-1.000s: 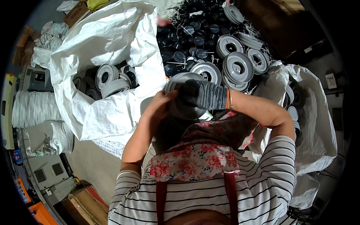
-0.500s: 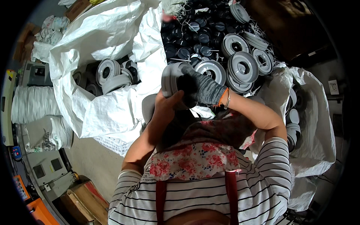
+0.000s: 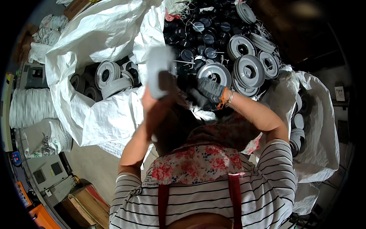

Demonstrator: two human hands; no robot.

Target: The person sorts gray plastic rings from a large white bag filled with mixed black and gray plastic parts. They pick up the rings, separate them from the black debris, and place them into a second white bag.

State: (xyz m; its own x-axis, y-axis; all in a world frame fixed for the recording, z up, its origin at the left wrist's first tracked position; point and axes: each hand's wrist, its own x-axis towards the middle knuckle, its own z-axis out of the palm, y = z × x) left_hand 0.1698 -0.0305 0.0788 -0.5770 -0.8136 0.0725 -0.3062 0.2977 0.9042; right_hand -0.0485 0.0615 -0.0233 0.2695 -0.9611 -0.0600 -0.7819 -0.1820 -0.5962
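My bare left hand [image 3: 155, 105] is raised and grips a grey round plastic piece [image 3: 159, 70], blurred by motion, over the edge of a big white sack [image 3: 103, 114]. Several grey plastic reels [image 3: 108, 78] lie inside that sack. My right hand [image 3: 209, 91] wears a dark grey glove with an orange cuff and hovers at the near edge of a pile of black caps [image 3: 207, 36] and grey reels [image 3: 248, 70]. Whether the glove holds anything is hidden by dark shapes beside it.
A second white sack [image 3: 320, 129] at the right holds more grey pieces [image 3: 295, 131]. Filled woven bags [image 3: 30, 108] and grey machine boxes [image 3: 45, 175] stand at the left. Cardboard boxes [image 3: 85, 206] sit at the lower left on a concrete floor [image 3: 93, 164].
Both hands held the grey piece together in front of me. Now my left hand alone has swung it left toward the white sack, and the gloved right hand has come off it.
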